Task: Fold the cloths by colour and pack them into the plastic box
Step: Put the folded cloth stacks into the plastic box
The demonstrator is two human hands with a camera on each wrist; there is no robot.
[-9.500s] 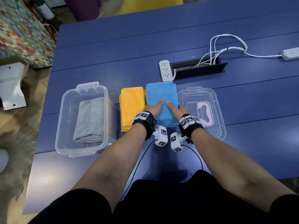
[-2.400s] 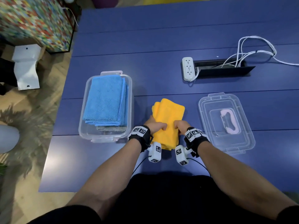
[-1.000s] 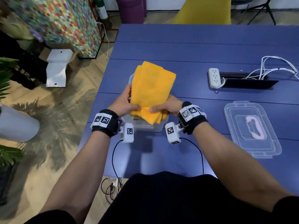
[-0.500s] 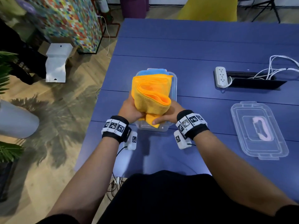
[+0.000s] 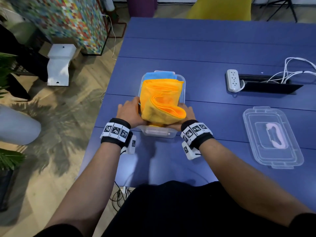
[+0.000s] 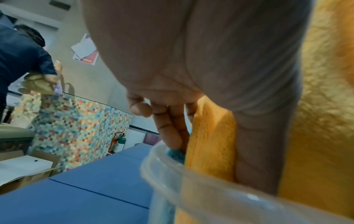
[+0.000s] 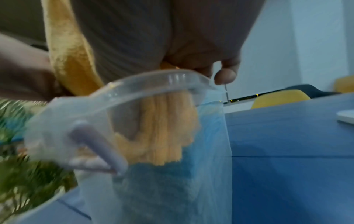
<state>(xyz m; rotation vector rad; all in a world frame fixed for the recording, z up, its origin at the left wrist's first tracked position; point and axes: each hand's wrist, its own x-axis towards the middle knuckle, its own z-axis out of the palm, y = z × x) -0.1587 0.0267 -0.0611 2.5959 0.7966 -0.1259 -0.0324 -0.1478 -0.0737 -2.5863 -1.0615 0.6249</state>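
Both hands, the left hand [image 5: 130, 111] and the right hand [image 5: 185, 111], grasp the folded yellow cloth [image 5: 160, 98], half inside the plastic box [image 5: 158, 133] on top of the blue cloth [image 5: 158, 75]. Its bulging near fold could spring open or snag the rim. The lid [image 5: 273, 137] and power strip [image 5: 232, 80] lie well apart on the counter [image 5: 205, 48], obstructing nothing.
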